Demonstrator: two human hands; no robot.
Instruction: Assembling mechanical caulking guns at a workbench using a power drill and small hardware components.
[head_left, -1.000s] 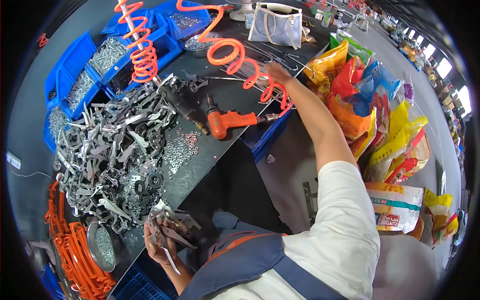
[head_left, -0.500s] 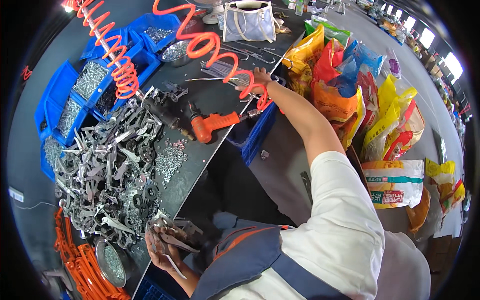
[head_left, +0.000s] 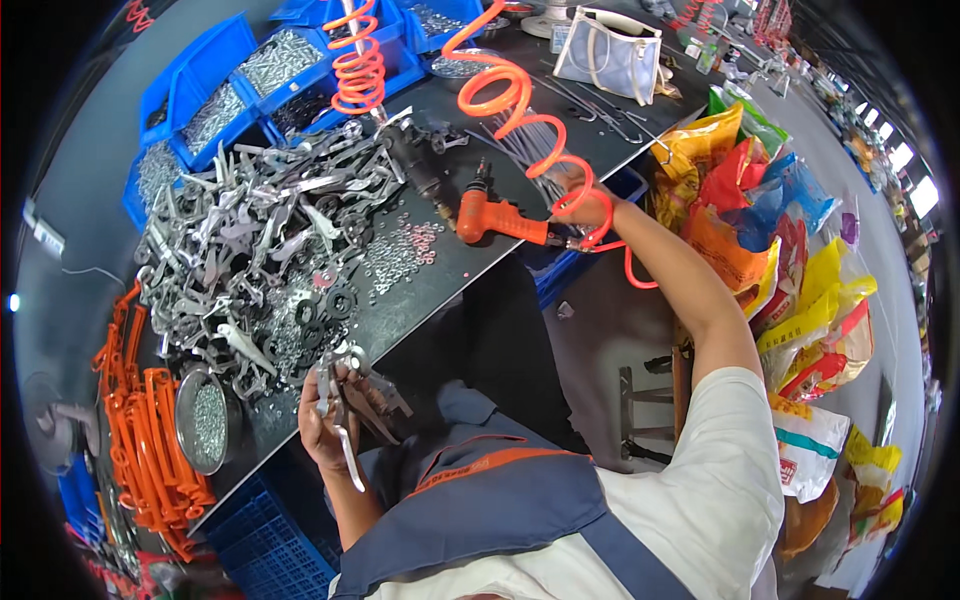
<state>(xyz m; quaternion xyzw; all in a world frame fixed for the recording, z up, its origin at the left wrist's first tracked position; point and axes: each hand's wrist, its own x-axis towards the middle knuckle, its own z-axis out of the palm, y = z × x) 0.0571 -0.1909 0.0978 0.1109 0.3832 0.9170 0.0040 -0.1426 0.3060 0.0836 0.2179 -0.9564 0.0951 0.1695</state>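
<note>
My left hand [head_left: 322,425] is closed around a grey metal lever assembly [head_left: 343,405] by the table's near edge, with long lever arms sticking out below the fingers. At the far right of the table, my right hand [head_left: 588,204] is at the near end of a bundle of thin metal rods [head_left: 528,148]. A coiled orange-red air hose crosses in front of it, and its fingers are partly hidden and blurred. The orange air screwdriver [head_left: 500,217] lies just left of that hand. A large heap of metal lever parts [head_left: 255,240] spreads left of my left hand.
Blue bins [head_left: 205,100] of screws stand at the back left. Small nuts [head_left: 397,258] lie beside the heap. Orange parts [head_left: 150,430] and a steel bowl [head_left: 207,420] sit at the left. Colourful bags [head_left: 735,240] stand on the right. The coiled hose [head_left: 500,75] hangs overhead.
The whole view has turned and shifted, so the table contents sit differently in it. My left hand still holds the lever assembly; my right hand remains by the rods.
</note>
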